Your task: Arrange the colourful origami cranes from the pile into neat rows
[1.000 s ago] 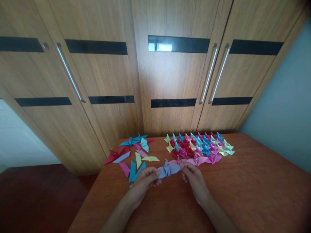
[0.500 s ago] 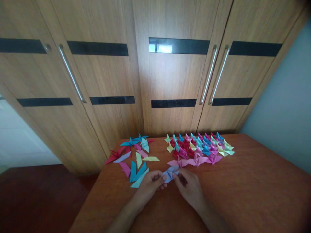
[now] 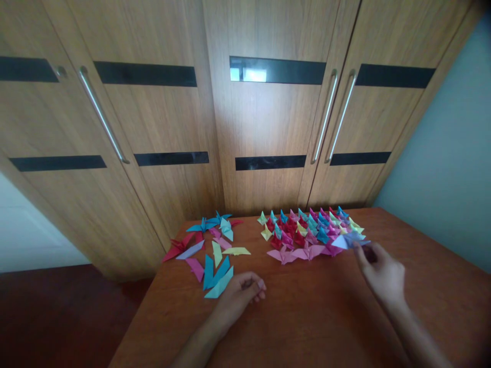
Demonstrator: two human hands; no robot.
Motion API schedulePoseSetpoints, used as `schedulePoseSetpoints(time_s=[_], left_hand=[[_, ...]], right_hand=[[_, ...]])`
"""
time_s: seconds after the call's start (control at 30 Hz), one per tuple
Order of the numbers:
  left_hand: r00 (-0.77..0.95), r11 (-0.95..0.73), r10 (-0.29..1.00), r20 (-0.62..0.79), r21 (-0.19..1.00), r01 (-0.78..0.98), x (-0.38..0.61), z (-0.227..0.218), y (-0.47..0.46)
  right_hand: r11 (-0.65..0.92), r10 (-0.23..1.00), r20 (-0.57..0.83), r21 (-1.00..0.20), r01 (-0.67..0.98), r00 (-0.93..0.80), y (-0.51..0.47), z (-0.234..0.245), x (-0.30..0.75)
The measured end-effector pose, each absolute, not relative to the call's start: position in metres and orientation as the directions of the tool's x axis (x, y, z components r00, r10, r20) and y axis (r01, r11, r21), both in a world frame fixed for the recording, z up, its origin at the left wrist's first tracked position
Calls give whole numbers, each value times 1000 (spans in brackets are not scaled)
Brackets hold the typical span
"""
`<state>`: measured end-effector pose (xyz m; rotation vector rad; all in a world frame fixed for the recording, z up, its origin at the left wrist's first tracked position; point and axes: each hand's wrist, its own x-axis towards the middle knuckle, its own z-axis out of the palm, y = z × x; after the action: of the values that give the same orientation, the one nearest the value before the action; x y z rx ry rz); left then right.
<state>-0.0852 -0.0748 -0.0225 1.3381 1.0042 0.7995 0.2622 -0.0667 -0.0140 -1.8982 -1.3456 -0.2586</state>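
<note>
My right hand point(image 3: 383, 273) pinches a pale lavender origami crane point(image 3: 348, 240) between thumb and fingers, holding it over the right end of the front row of pink paper cranes point(image 3: 308, 251). Behind that row stand several more folded cranes point(image 3: 299, 230) in red, blue, yellow and pink, packed close together. My left hand point(image 3: 245, 291) rests low over the table with its fingers curled in and nothing seen in them. Just left of it lies a light turquoise folded paper piece point(image 3: 220, 284), partly next to the wrist.
Blue folded strips point(image 3: 208, 272), a yellow one point(image 3: 237, 251) and a magenta one point(image 3: 195, 269) lie at the left of the brown table point(image 3: 299, 327). Behind them are a red crane point(image 3: 178, 246) and blue cranes point(image 3: 203, 225). A wooden wardrobe point(image 3: 264, 122) rises along the back edge.
My right hand has moved right and forward, carrying the lavender crane off from my left hand, which has let go of it. The view has shifted slightly.
</note>
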Motion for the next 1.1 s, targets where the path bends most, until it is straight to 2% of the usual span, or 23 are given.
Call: schedulePoseSetpoints(time_s=[0.07, 0.13, 0.23, 0.33, 0.67, 1.1], left_hand=[[387, 96, 914, -124, 991, 91, -85, -24, -74], [388, 95, 913, -124, 991, 93, -85, -26, -73], [394, 92, 912, -116, 993, 79, -86, -29, -72], [401, 88, 909, -112, 993, 79, -87, -31, -70], [403, 123, 902, -155, 987, 104, -86, -25, -71], [406, 111, 902, -143, 989, 101, -87, -28, -72]], right_hand=[[-293, 713, 511, -405, 866, 480, -63, -22, 293], [-393, 767, 407, -314, 864, 497, -61, -31, 314], [-430, 837, 269, -217, 877, 477, -59, -43, 330], [-438, 861, 202, -171, 882, 467, -56, -48, 334], [-459, 870, 138, -124, 880, 474, -45, -51, 334], [-432, 881, 134, -167, 886, 454, -32, -48, 326]])
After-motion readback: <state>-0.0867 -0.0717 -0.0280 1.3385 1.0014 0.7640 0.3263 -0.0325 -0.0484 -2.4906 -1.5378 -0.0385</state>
